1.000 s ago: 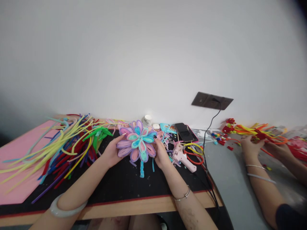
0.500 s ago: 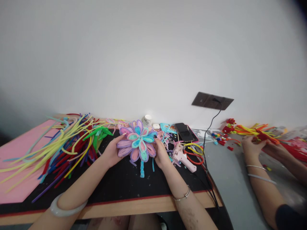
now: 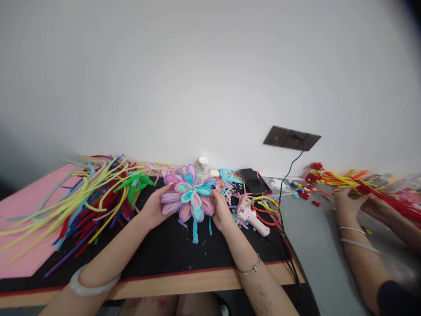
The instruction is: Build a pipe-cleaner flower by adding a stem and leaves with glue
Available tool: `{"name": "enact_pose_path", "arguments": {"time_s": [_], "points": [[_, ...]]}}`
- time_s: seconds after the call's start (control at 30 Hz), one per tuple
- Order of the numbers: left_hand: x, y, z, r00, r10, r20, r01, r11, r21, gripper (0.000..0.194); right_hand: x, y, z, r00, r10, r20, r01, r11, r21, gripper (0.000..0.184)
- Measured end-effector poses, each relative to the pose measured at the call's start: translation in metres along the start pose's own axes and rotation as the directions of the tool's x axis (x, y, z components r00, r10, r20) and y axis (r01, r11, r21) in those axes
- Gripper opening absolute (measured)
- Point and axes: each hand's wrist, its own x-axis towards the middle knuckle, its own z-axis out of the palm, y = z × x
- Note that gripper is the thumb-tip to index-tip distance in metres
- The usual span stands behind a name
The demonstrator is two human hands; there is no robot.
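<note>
A pipe-cleaner flower [image 3: 189, 194] with purple, pink and turquoise looped petals and a short blue stem stands above the black mat [image 3: 171, 250]. My left hand [image 3: 151, 209] cups its left side, fingers curled behind the petals. My right hand [image 3: 220, 211] grips its right side, with fingertips on the petal edge. Both hands hold the flower facing me.
A big heap of loose coloured pipe cleaners [image 3: 85, 197] lies at left on a pink sheet [image 3: 23, 206]. A pink glue gun [image 3: 251, 216], phone [image 3: 253, 181], small jar [image 3: 201, 164] and cable [image 3: 286, 184] sit right of the flower. Another person's hands [image 3: 351, 202] work with red and orange pipe cleaners at far right.
My hands and the flower have barely moved. The other person's hands at the right have shifted slightly.
</note>
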Motion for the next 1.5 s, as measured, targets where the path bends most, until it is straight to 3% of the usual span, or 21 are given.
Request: {"name": "enact_pose_path", "arguments": {"time_s": [1.1, 1.5], "points": [[-0.0028, 0.0009, 0.0029, 1.000, -0.006, -0.012, 0.006, 1.000, -0.009, 0.015, 0.0012, 0.0023, -0.0020, 1.000, -0.013, 0.006, 0.013, 0.999, -0.048, 0.033], [-0.0013, 0.0005, 0.0015, 1.000, 0.006, -0.016, -0.006, 1.000, -0.001, 0.017, 0.0018, 0.0030, -0.0023, 1.000, -0.013, -0.002, 0.013, 1.000, -0.010, 0.026]]}}
